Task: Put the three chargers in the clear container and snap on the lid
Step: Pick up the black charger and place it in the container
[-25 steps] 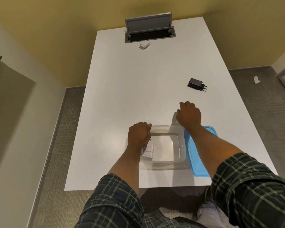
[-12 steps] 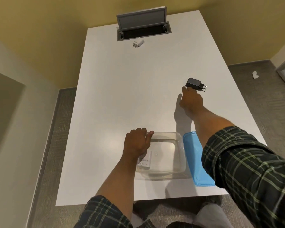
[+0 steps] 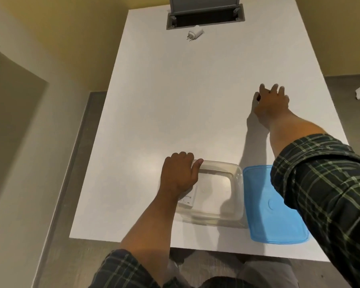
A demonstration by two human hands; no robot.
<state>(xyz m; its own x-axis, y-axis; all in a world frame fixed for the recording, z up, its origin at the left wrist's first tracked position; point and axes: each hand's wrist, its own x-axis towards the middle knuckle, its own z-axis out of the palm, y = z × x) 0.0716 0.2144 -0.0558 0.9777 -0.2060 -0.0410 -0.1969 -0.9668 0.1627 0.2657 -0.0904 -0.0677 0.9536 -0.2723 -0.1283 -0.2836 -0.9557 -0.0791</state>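
Risk lies chiefly with the black charger (image 3: 258, 98), of which only a dark sliver is seen under the right hand (image 3: 271, 104), out at the worktop's (image 3: 154, 113) right side, well apart from the clear container (image 3: 236, 183). The fingers are curled down over it, but whether a firm pinch is made cannot be told; a loose hold could let it be dropped on the way back. The left hand (image 3: 178, 175) is clamped on the container's far-left rim, so tipping is unlikely. One white charger (image 3: 188, 199) is lying inside, partly hidden by that hand. A second white charger (image 3: 194, 34) is left far off by the cable hatch (image 3: 205, 17), where overreaching could drag the container. The blue lid (image 3: 264, 208) lies beside it, partly under the sleeve, and could be swept off.
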